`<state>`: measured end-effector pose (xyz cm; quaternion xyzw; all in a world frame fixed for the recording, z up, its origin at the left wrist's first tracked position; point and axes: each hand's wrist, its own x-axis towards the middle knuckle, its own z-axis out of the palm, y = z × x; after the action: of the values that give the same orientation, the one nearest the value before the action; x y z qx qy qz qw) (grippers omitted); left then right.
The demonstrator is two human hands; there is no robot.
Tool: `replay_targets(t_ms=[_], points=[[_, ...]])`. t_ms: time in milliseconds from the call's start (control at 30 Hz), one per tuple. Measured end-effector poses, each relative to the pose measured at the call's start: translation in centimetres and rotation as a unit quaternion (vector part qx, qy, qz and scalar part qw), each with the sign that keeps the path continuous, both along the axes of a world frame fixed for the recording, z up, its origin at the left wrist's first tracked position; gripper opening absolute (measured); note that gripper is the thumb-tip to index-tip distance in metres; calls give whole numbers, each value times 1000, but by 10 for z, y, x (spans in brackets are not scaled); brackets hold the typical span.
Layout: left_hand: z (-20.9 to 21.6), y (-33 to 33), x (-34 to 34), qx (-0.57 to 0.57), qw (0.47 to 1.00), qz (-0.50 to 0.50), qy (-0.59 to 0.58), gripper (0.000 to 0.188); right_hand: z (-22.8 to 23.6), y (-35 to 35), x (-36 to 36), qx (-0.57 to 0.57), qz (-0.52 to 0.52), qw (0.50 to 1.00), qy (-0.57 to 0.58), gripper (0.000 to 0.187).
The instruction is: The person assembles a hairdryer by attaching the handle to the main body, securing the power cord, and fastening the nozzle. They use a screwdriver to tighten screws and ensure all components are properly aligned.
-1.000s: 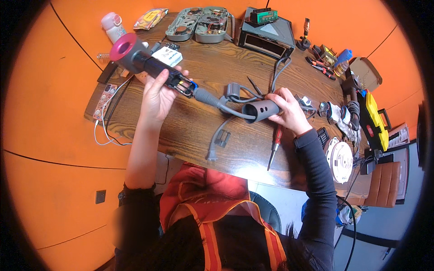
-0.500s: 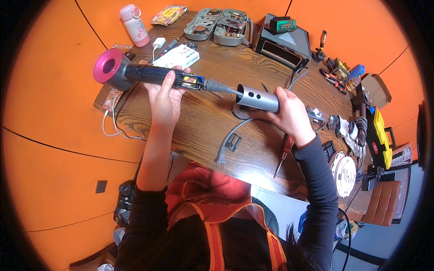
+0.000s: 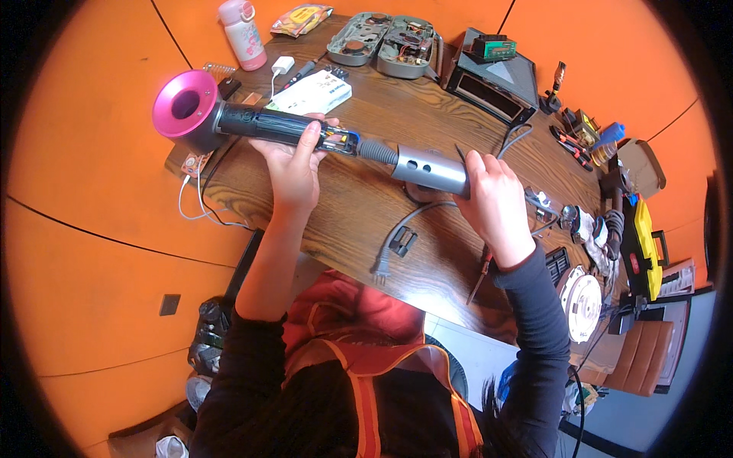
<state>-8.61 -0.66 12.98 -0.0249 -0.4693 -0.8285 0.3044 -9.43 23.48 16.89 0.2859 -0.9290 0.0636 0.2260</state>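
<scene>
My left hand (image 3: 296, 164) is closed round the black inner handle of a hair dryer (image 3: 259, 122), whose pink ring-shaped head points to the left. Wires and small parts lie bare at the handle's right end. From there a ribbed grey cord sleeve (image 3: 376, 150) runs into a silver-grey handle shell (image 3: 429, 169) with two dark holes. Fingers of my right hand (image 3: 495, 202) wrap round the shell's right end. The grey power cord (image 3: 405, 221) hangs below, with its plug near the table's front edge.
A screwdriver (image 3: 479, 278) lies by my right forearm, beside a round white device (image 3: 580, 305). At the back are a white box (image 3: 313, 93), an opened camouflage case (image 3: 405, 47), a pink-and-white bottle (image 3: 244, 38) and a metal-cased unit (image 3: 492, 80). Pliers (image 3: 571, 145) lie at the right.
The silver shell has slid left along the cord, so its left end now meets the ribbed sleeve. The dryer and my left hand appear slightly farther right.
</scene>
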Motion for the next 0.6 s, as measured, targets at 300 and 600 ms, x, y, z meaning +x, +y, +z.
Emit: replay_targets(t_ms=[300, 600], points=[[6, 15, 6, -1, 998, -42, 52, 57, 5, -16, 8, -11, -46, 999, -26, 30], [8, 14, 12, 131, 981, -143, 26, 52, 7, -19, 14, -20, -11, 1000, -14, 33]])
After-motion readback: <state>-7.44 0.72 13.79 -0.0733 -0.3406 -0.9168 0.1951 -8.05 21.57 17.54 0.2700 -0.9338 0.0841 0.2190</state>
